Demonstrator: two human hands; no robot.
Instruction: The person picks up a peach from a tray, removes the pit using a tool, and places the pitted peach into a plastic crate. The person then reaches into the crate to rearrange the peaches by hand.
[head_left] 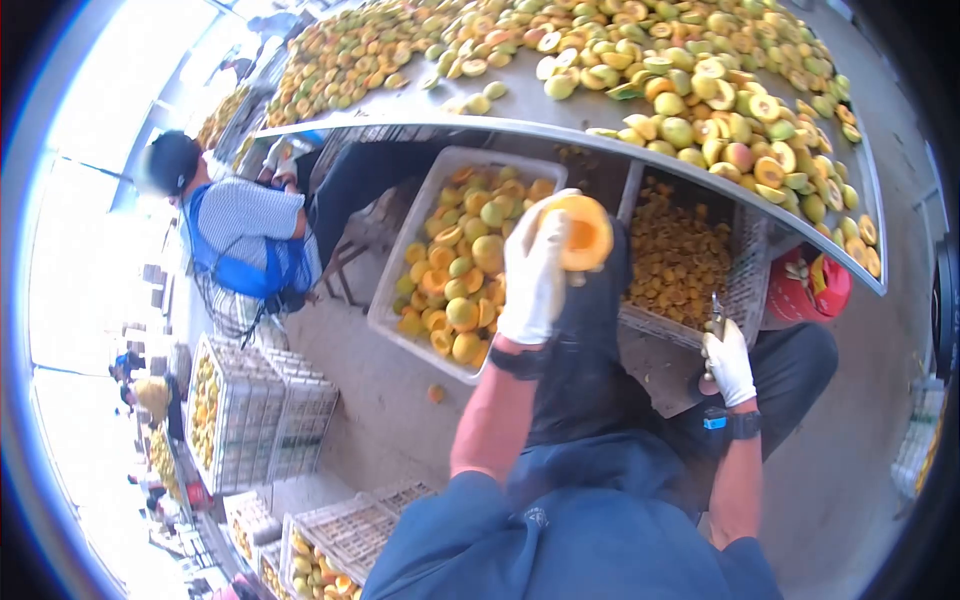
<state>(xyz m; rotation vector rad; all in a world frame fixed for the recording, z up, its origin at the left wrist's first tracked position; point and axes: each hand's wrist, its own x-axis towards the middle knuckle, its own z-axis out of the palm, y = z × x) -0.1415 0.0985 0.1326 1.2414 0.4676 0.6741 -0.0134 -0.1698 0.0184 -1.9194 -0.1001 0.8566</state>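
My left hand (pixel 534 270), in a white glove, is raised over the crate and my leg. It grips a peach half (pixel 586 232) whose hollow, orange cut face shows. Near my right knee, my gloved right hand (pixel 729 362) is closed around a small metal hand tool (pixel 717 312). The tool's tip points up and away from me; its exact shape is too small to tell. Below and left of the raised hand stands a white crate (pixel 398 255) of peach halves. Ahead of my right hand, another crate (pixel 752 262) holds small orange-brown pieces that look like peach pits (pixel 672 255).
A metal table (pixel 530 95) heaped with peach halves (pixel 700 100) runs across the front, its raised rim above both crates. A red bag or bucket (pixel 810 285) stands at right. Stacked crates (pixel 250 410) and a seated co-worker (pixel 245 225) are at left.
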